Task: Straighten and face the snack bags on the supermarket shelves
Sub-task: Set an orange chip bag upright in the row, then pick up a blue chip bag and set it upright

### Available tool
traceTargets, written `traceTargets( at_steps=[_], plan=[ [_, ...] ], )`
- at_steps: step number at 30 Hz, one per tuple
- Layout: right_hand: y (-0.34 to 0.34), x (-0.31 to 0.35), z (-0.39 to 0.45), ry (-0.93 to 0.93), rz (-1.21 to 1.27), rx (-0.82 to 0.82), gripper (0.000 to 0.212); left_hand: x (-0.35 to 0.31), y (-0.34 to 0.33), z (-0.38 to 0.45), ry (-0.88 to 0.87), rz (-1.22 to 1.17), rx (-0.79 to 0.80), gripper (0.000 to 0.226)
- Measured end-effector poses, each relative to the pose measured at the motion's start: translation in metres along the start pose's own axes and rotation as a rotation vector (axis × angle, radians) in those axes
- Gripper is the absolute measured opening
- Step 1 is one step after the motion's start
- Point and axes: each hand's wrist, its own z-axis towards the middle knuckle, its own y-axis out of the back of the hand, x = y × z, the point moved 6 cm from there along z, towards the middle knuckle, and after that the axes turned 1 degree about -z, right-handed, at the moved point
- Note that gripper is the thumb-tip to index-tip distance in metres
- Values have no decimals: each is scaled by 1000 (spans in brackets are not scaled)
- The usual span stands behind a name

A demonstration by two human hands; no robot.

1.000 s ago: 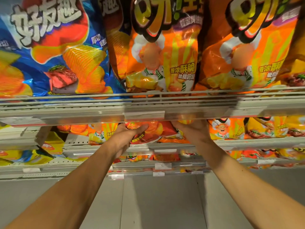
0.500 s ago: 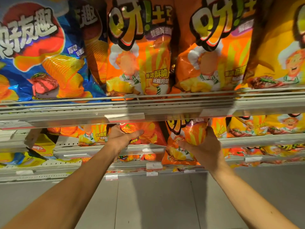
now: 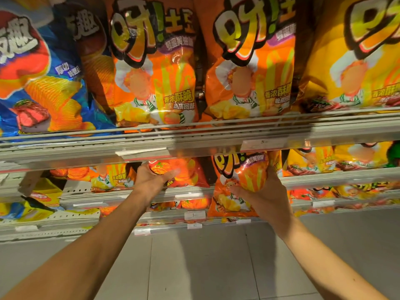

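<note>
You're facing tiers of shelving, and the upper shelf (image 3: 194,137) carries the big bags upright behind its front rail, fronts out: a blue bag (image 3: 41,83) on the left, two big orange bags (image 3: 153,83) side by side, a yellow bag (image 3: 355,61) on the right – that row reads as already faced, the rail keeping the bags from sliding off. Under it, the lower shelf (image 3: 324,177) is the one in hand, so you're reaching in beneath the price strip. Your right hand (image 3: 266,195) cups the orange snack bag (image 3: 240,180) from below and the side, fingers curled round it, its front toward you and its lower part hanging out past the shelf edge, probably so you can stand it up square. Your left hand (image 3: 151,178) grips the red-orange bag (image 3: 184,172) just beside it, thumb over the front, likely bracing it while its neighbour goes in. Smallest of all, a white price tag (image 3: 194,215) sits on the rail below
</note>
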Motion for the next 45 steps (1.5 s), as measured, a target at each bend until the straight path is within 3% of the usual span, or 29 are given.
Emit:
traceTargets(
  at_steps=[4, 8, 13, 15, 17, 24, 30, 37, 41, 45],
  plan=[
    [-10, 8, 6, 11, -26, -11, 99, 4, 9, 2, -11, 41, -18, 51],
    [-28, 25, 18, 46, -31, 1, 91, 1, 24, 6, -3, 71, -42, 53],
    [-34, 23, 17, 8, -51, -20, 94, 5, 27, 5, -8, 67, -32, 32],
    [-33, 21, 11, 13, -47, -33, 93, 5, 23, 6, -21, 87, -23, 35],
    [-33, 22, 9, 21, -19, -34, 86, 5, 20, 9, -1, 87, -24, 45],
    [-33, 41, 34, 88, -90, -98, 77, -2, 20, 19, -66, 95, -56, 41],
    [-60, 41, 55, 77, -34, -33, 69, 8, 32, 22, -49, 171, -79, 42],
    [-86, 20, 79, -61, -35, 66, 35, 18, 33, 28, -110, 231, -106, 37],
    [-87, 12, 80, -64, -96, 55, 41, 21, 33, 29, -135, 262, -122, 40],
    [-81, 10, 67, -22, -103, 15, 92, 22, 33, 26, -143, 287, -133, 61]
  ],
)
